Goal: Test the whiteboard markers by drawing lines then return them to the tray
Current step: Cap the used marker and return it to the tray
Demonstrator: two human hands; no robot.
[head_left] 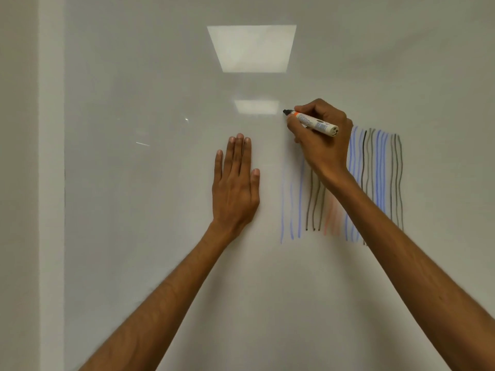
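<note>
Even soft light, ceiling-panel glare on whiteboard (134, 236)

Only 1 view is given, the head camera, so nothing is shared between 2 views; it looks from the person's head at a whiteboard (160, 263), nearly square-on and near enough for both hands to reach it; the board fills almost the whole frame; a paler vertical strip (51, 183) runs down at 9 o'clock; both forearms enter from the bottom edge, at 7 and 4 o'clock; the left hand (235, 188) lies flat at centre; the right hand (321, 145), gripping a marker (312, 121), sits toward 2 o'clock; a ceiling-light reflection (251, 48) shows at 12 o'clock.
</note>
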